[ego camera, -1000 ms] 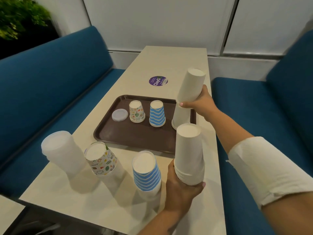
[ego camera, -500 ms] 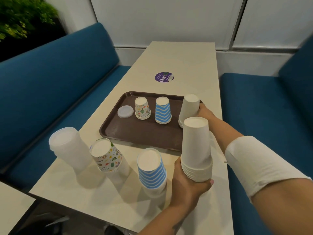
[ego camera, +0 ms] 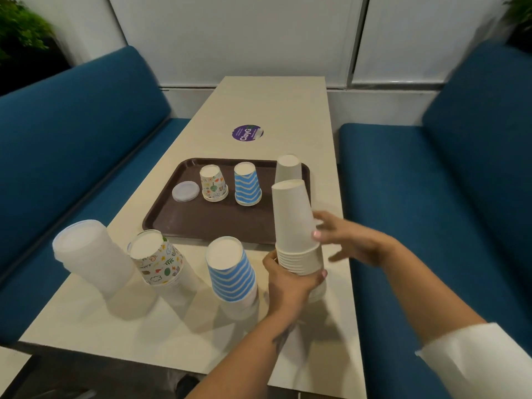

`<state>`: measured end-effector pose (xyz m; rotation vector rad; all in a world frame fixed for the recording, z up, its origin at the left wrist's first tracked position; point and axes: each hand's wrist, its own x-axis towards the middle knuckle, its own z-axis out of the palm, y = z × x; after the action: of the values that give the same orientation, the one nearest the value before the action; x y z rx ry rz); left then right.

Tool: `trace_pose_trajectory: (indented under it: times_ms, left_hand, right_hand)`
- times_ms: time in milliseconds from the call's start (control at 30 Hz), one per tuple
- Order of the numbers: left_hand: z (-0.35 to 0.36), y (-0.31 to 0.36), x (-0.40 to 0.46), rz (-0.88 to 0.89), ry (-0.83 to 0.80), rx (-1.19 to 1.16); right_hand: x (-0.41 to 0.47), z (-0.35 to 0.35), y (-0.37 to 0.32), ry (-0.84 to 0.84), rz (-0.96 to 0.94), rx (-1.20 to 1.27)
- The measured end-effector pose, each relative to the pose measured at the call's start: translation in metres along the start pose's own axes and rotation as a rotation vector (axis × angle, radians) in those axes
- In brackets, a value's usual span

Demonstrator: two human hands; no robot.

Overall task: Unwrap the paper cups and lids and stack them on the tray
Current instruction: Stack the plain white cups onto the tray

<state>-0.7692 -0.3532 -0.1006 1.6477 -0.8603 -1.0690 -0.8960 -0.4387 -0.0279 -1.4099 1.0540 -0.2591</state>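
My left hand (ego camera: 290,283) grips the base of a stack of plain white paper cups (ego camera: 293,226), held upside down above the table's near right. My right hand (ego camera: 348,240) hovers beside that stack, fingers spread, one fingertip touching its top cup. On the brown tray (ego camera: 201,223) stand a patterned cup stack (ego camera: 213,182), a blue-striped stack (ego camera: 247,184), a plain white stack (ego camera: 288,168) and a lid (ego camera: 185,192). In front of the tray sit wrapped stacks: lids (ego camera: 86,254), patterned cups (ego camera: 157,260) and blue-striped cups (ego camera: 231,269).
The long beige table (ego camera: 273,110) carries a round purple sticker (ego camera: 247,133) beyond the tray. Blue benches (ego camera: 72,133) flank it on both sides. A white wall closes the far end.
My right hand let go of the white cups it set on the tray's right end and came back to the stack in my left hand. The camera view shifted a little.
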Motion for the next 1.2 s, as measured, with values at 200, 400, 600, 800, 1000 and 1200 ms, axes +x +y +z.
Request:
trace_pose_trajectory:
  times_ms: [200, 400, 600, 800, 1000, 1200]
  left_hand:
    - [0.005, -0.002, 0.001, 0.0, -0.017, -0.034]
    - [-0.003, 0.001, -0.004, -0.043, -0.162, -0.229]
    - [-0.008, -0.002, -0.01, 0.046, -0.196, -0.055]
    - [-0.008, -0.002, -0.012, 0.084, -0.282, -0.02]
    - [-0.007, 0.006, -0.01, 0.143, -0.337, -0.099]
    - [-0.007, 0.013, -0.005, 0.158, -0.369, -0.151]
  right_hand:
    - [-0.001, 0.033, 0.023, 0.14, 0.003, 0.062]
    - [-0.005, 0.022, 0.031, 0.143, 0.069, 0.151]
    - [-0.013, 0.012, 0.022, 0.062, 0.123, 0.134]
    - [-0.014, -0.001, -0.01, 0.257, 0.017, 0.069]
    - [-0.007, -0.009, -0.029, 0.371, -0.04, 0.039]
    - [-0.007, -0.008, -0.036, 0.4, -0.068, 0.096]
